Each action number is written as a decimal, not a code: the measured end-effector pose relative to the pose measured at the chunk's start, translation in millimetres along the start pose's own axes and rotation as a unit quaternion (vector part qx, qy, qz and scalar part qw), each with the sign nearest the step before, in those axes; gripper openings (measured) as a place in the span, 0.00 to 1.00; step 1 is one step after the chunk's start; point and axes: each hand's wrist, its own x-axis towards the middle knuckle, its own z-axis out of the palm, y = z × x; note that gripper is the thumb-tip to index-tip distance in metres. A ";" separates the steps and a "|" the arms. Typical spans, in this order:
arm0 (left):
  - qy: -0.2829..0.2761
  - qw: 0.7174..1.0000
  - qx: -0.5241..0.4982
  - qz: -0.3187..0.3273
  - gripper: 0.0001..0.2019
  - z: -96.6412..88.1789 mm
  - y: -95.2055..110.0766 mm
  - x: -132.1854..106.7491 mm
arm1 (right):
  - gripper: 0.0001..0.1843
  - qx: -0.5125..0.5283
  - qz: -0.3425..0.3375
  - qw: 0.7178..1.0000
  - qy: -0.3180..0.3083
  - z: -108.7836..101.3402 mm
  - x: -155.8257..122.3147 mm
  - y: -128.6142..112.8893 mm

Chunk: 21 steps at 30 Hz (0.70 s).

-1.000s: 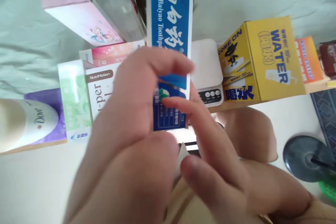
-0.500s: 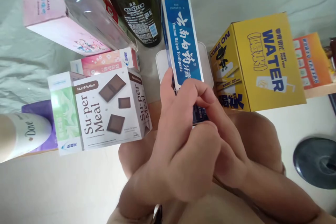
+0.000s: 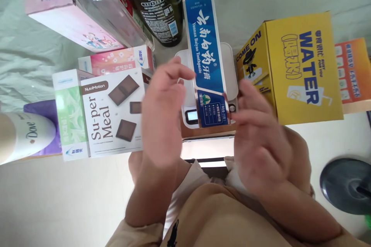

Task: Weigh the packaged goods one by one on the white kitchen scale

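Observation:
A blue toothpaste box [image 3: 207, 58] lies lengthwise on a small white kitchen scale [image 3: 228, 69], whose display [image 3: 191, 115] shows below it. My left hand [image 3: 164, 112] hovers just left of the box with fingers loosely curled and apart, holding nothing. To the right of the box my right hand [image 3: 259, 139] is open too, fingers spread, close to the box's lower end but apart from it.
A Su-per Meal box [image 3: 113, 117], a green box [image 3: 69, 115] and a pink box [image 3: 116, 61] stand at the left, with a Dove bottle [image 3: 26, 135]. A dark glass bottle [image 3: 158, 4] and a clear bottle [image 3: 101, 4] are behind. A yellow WATER carton [image 3: 298, 65] stands right.
Both hands held the toothpaste box and lowered it onto the scale; now they have let go and drawn apart to either side.

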 end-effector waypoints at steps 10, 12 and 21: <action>0.044 0.978 -0.128 0.159 0.19 -0.1 0.2 0.8 | 0.08 0.013 -0.095 0.993 0.074 -11.5 -6.8 4.9; 0.035 0.978 -0.122 0.164 0.17 -0.1 0.1 -1.0 | 0.10 0.013 -0.100 0.992 0.077 -11.3 -9.7 6.3; 0.014 0.962 -0.197 0.187 0.21 7.4 6.1 0.9 | 0.14 0.024 -0.108 0.989 0.094 -5.7 -11.1 5.9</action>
